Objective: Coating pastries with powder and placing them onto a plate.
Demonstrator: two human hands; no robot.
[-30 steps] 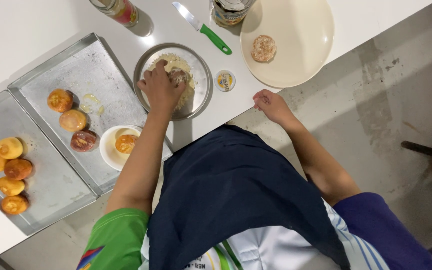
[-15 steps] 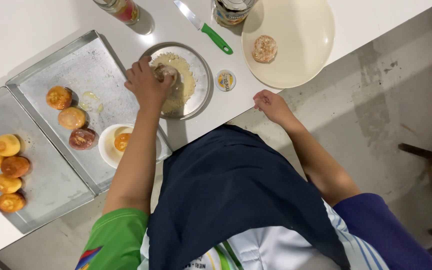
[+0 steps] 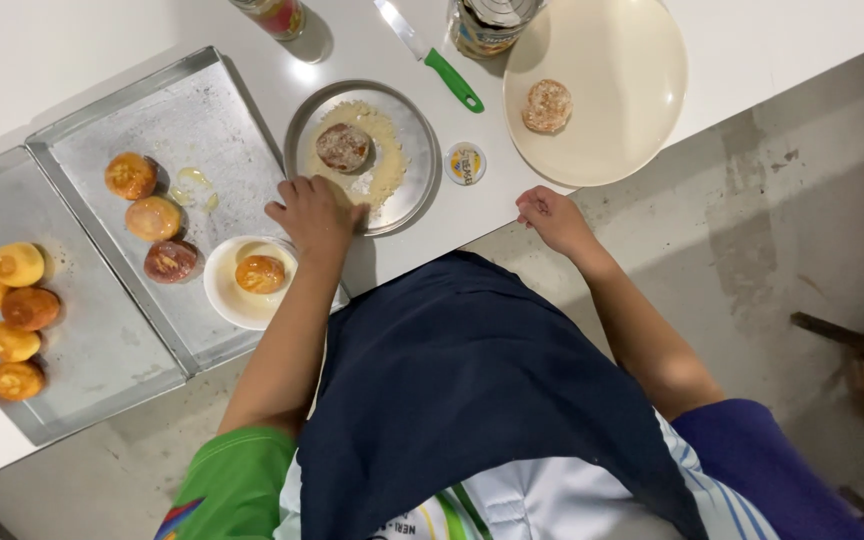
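Note:
My left hand (image 3: 314, 212) rests at the near rim of a round metal pan (image 3: 415, 175) of pale crumbs, fingers loosely curled and holding nothing. A round brown patty (image 3: 343, 146) lies in the crumbs just beyond the fingers. To the left of the hand a small white bowl (image 3: 224, 297) holds another golden patty (image 3: 259, 273). My right hand (image 3: 550, 214) rests on the table edge, empty, near a large cream plate (image 3: 632, 90) that carries one crumbed patty (image 3: 547, 106).
Two metal trays (image 3: 82, 330) lie at the left with several golden and brown patties (image 3: 152, 217). A green-handled knife (image 3: 440, 68), a small round lid (image 3: 465, 163), a jar (image 3: 487, 25) and a bottle (image 3: 270, 14) stand at the far side. Concrete floor shows below the table edge.
My left hand has drawn back from the middle of the crumb pan to its near rim, uncovering the patty in the crumbs. The right hand has stayed put.

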